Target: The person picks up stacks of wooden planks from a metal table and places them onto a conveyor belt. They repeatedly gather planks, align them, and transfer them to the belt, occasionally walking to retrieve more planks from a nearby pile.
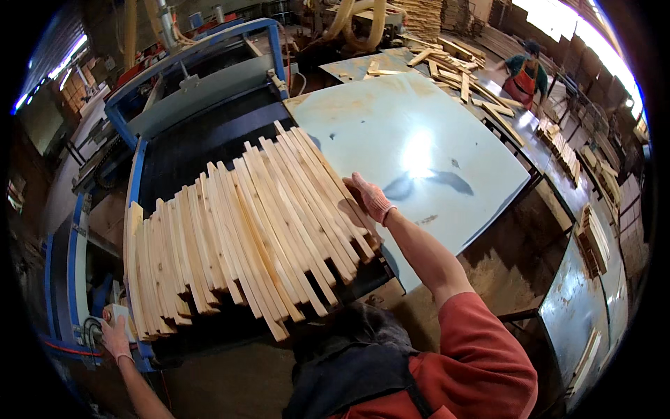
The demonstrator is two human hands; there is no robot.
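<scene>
Red sleeve [481, 349] and a dark apron front [349, 370] fill the lower edge, nearest the lens. From that sleeve the right forearm reaches up to the right hand [368, 199], gloved, its fingers spread flat against the right end of a row of pale wooden slats [244, 230]. That hand presses rather than grips; nothing is enclosed in it. The slats lie side by side, fanned and slightly overlapping, on the black bed of a blue-framed machine [209, 140], running from the lower left up toward the middle. At the far lower left, the left hand [115, 339] rests on a small pale control box [117, 314] just beside the left end of the row; whether its fingers curl around the box I cannot tell. The slats hide most of the bed beneath them. To the right of the machine sits a broad pale blue worktop [405, 140], shiny with glare, touching the slats' upper right corner. Beyond it, loose wooden strips [453, 70] are scattered, and another person [523, 73] in a red apron stands well apart by more stacks of wood [593, 237].
</scene>
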